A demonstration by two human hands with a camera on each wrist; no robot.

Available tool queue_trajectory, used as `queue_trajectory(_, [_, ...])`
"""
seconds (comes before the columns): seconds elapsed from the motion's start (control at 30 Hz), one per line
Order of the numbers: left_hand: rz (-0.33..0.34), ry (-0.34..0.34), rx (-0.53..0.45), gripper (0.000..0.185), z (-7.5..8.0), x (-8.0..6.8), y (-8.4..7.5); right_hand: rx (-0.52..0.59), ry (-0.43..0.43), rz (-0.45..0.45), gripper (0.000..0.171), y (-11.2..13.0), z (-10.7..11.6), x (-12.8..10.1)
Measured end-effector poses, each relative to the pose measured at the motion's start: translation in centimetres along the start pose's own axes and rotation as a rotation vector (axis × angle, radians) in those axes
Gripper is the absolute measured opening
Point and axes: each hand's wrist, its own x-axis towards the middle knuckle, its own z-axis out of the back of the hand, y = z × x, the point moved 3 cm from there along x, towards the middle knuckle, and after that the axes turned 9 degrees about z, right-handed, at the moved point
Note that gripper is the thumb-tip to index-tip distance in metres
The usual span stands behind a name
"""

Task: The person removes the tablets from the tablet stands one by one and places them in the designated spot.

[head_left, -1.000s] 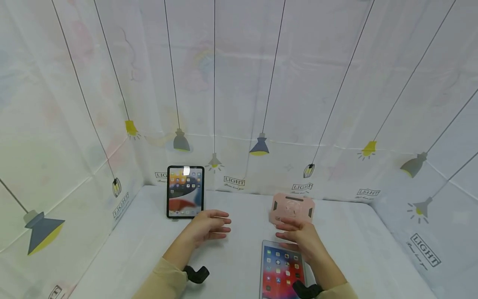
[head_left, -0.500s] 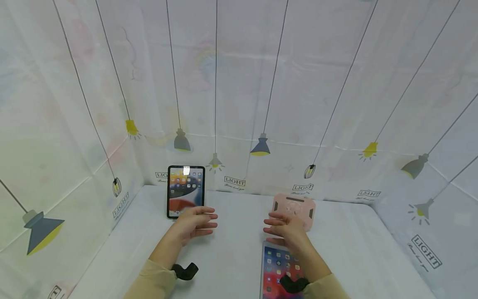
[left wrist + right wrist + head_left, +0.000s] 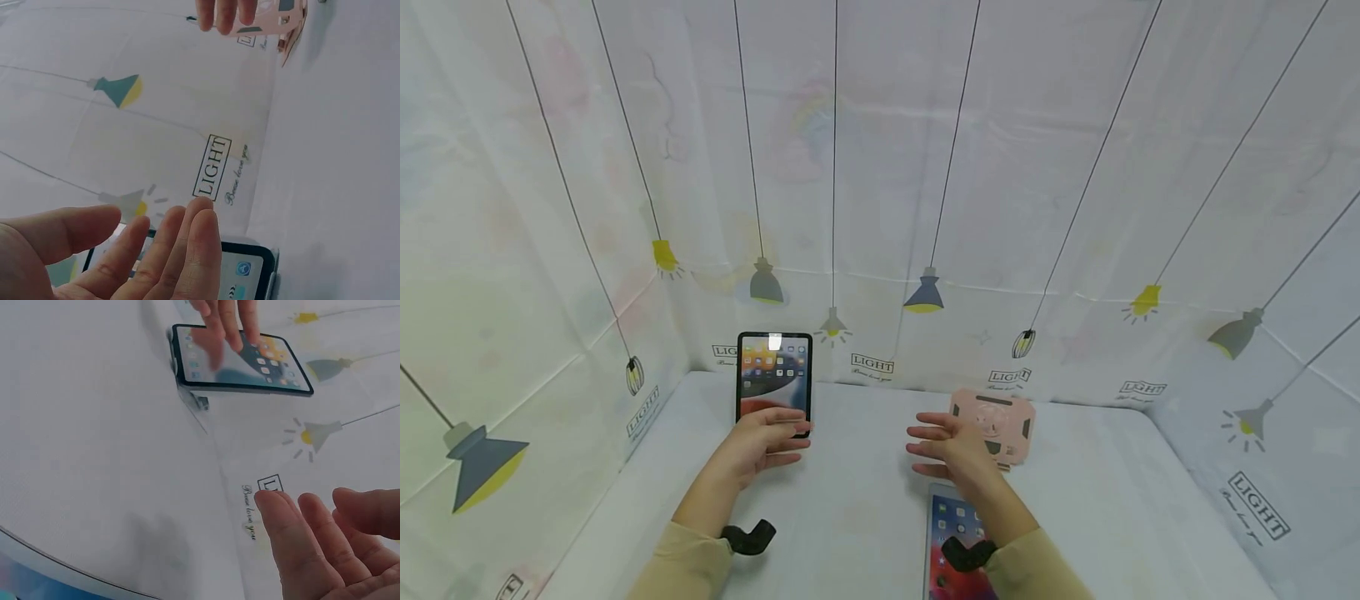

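My left hand, fingers spread and holding nothing, is in front of the lower part of a black-framed tablet that stands upright at the back left. My right hand hangs above the table with its fingers relaxed and nothing in them. Behind it leans a pink tablet stand with dark pads. Below the right wrist lies a white-framed tablet, its lit screen of app icons facing up; the forearm hides part of it. In the right wrist view, the black-framed tablet shows a reflection of the left hand.
A white cloth covers the table. Around it rise white curtain walls printed with hanging lamps and LIGHT labels. Black camera mounts sit on both wrists.
Both hands have moved to the left, the left hand now overlapping the standing tablet. The right hand has come off the pink stand's front, showing more of it. The tablets and stand have stayed put.
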Motion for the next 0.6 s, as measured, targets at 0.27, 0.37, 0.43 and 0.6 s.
queue_trajectory(0.27, [-0.012, -0.018, 0.008, 0.046, 1.7, -0.3, -0.5, 0.034, 0.039, 0.002, 0.052, -0.2, -0.9, 1.2])
queue_trajectory(0.37, [-0.008, -0.033, -0.006, 0.045, 2.5, -0.3, -0.6, 0.048, 0.039, -0.003, 0.051, -0.3, -1.2, 1.7])
queue_trajectory(0.43, [-0.001, -0.045, -0.019, 0.044, 3.0, -0.3, -0.6, 0.056, 0.045, -0.002, 0.051, -0.3, -1.5, 2.0])
queue_trajectory(0.6, [0.006, -0.079, -0.037, 0.044, 4.1, -0.3, -0.6, 0.062, 0.066, 0.001, 0.053, -0.5, -2.3, 2.6])
